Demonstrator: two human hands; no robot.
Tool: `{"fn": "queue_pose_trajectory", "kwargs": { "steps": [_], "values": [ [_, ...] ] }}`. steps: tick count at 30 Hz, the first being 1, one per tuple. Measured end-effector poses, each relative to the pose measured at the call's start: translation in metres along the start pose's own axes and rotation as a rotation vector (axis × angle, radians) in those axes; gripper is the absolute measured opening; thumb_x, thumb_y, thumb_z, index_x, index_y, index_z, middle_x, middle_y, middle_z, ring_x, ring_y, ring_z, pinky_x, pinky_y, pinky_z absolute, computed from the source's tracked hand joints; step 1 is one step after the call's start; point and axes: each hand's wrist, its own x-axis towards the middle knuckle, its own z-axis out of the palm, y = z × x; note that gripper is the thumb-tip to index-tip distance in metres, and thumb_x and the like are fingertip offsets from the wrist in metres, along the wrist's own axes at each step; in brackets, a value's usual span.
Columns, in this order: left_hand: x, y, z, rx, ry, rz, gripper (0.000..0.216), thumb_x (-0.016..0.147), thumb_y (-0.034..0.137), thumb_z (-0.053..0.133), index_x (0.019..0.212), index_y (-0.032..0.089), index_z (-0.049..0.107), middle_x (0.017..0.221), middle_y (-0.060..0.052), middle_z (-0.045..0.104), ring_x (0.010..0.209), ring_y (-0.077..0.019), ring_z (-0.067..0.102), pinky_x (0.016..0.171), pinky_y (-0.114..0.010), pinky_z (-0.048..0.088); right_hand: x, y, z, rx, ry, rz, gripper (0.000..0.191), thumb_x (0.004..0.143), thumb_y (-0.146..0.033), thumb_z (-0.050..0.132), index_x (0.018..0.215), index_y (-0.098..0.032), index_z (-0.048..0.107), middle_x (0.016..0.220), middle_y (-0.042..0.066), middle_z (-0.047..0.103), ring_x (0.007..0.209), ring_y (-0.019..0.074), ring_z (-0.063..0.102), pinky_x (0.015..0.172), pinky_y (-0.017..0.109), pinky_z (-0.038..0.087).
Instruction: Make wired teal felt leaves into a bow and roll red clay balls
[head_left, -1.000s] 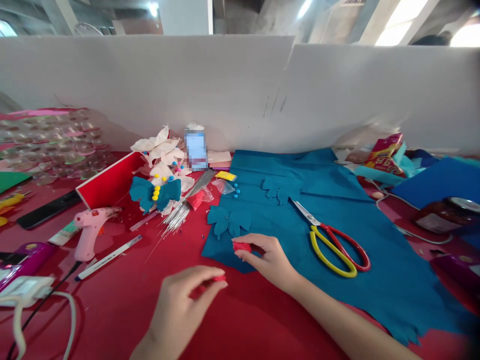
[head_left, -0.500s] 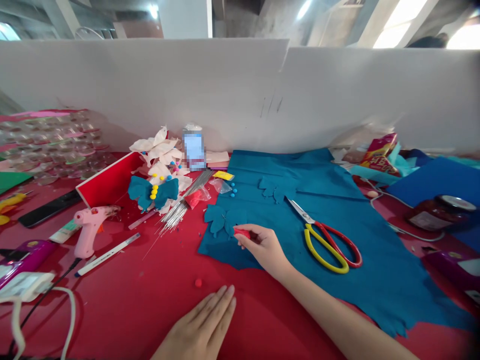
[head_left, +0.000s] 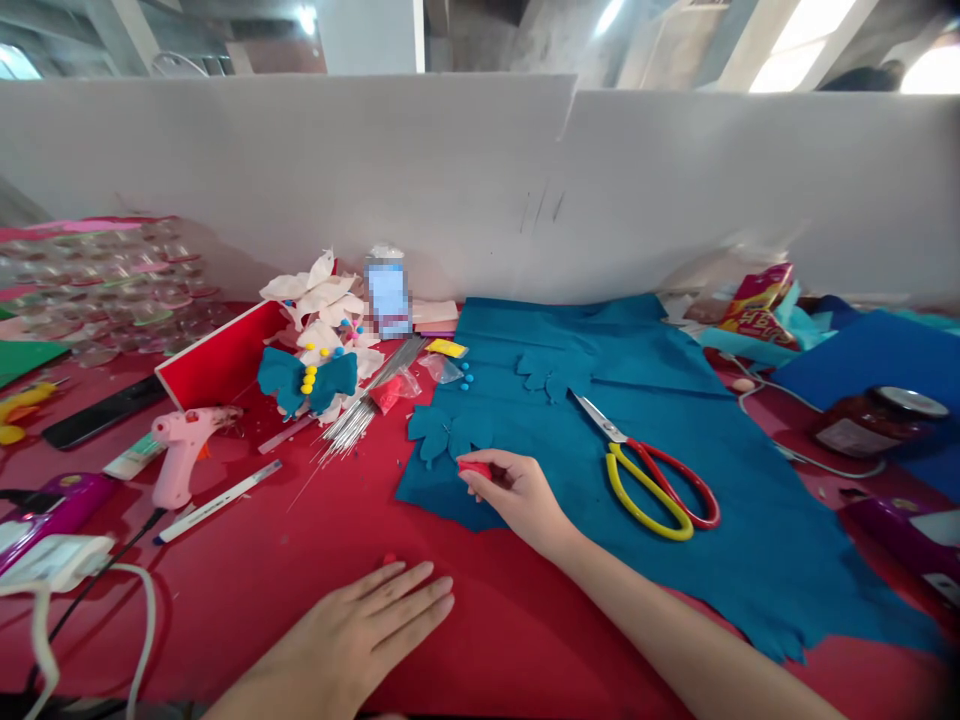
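My right hand (head_left: 517, 495) rests on the near edge of the teal felt sheet (head_left: 735, 500), fingers pinched around a red lump of clay (head_left: 474, 468). My left hand (head_left: 367, 625) lies flat on the red table (head_left: 240, 590) with fingers stretched out. A tiny red clay ball (head_left: 389, 559) peeks out just past its fingertips, touching them. Teal felt cut-outs (head_left: 450, 432) lie just beyond my right hand.
Yellow-and-red scissors (head_left: 649, 478) lie on the felt to the right. A pink glue gun (head_left: 178, 453), a white pen (head_left: 217, 501), a bundle of wires (head_left: 360, 415), a teal bow with yellow beads (head_left: 307, 378) and a red box (head_left: 217, 365) sit left. A jar (head_left: 877, 420) stands far right.
My left hand let go of the small red ball, flattened onto the table, then slid left over the ball. My right hand drifted slightly left, still holding the red lump.
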Motion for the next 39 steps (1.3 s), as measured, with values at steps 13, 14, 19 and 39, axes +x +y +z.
{"fn": "queue_pose_trajectory", "kwargs": {
  "steps": [13, 14, 19, 39],
  "values": [
    [0.003, -0.004, 0.011, 0.121, 0.079, 0.016, 0.059, 0.092, 0.048, 0.038, 0.138, 0.012, 0.039, 0.134, -0.005, 0.053, 0.122, -0.0173, 0.050, 0.101, -0.028, 0.032, -0.001, -0.001, -0.002, 0.002, -0.004, 0.006, 0.030, 0.079, -0.041, 0.063, 0.095, -0.016, 0.069, 0.076, 0.004, 0.068, 0.064, 0.0150, 0.065, 0.057, 0.026, 0.055],
    [0.000, -0.002, 0.011, 0.151, 0.113, 0.057, 0.049, 0.094, 0.038, 0.039, 0.135, 0.013, 0.044, 0.131, -0.003, 0.057, 0.119, -0.0150, 0.052, 0.100, -0.026, 0.033, -0.001, -0.001, -0.002, 0.000, -0.004, 0.008, 0.030, 0.079, -0.041, 0.063, 0.095, -0.016, 0.069, 0.076, 0.004, 0.068, 0.063, 0.0150, 0.065, 0.057, 0.026, 0.055],
    [0.023, 0.017, 0.025, 0.159, 0.151, 0.198, 0.036, 0.095, 0.018, 0.034, 0.124, 0.017, 0.056, 0.127, 0.005, 0.060, 0.114, -0.0102, 0.055, 0.096, -0.021, 0.034, 0.000, -0.002, -0.002, -0.008, 0.001, 0.006, 0.030, 0.079, -0.041, 0.063, 0.095, -0.016, 0.069, 0.077, 0.005, 0.069, 0.063, 0.0146, 0.065, 0.057, 0.025, 0.054],
    [0.011, -0.007, 0.017, 0.032, 0.062, 0.015, 0.065, 0.091, 0.055, 0.035, 0.141, 0.013, 0.034, 0.142, -0.006, 0.044, 0.131, -0.0210, 0.039, 0.109, -0.034, 0.021, -0.076, -0.032, -0.018, -0.384, 0.198, -0.087, 0.028, 0.082, -0.038, 0.063, 0.106, -0.025, 0.068, 0.101, 0.008, 0.071, 0.090, 0.0247, 0.067, 0.075, 0.033, 0.058]
  ]
}}
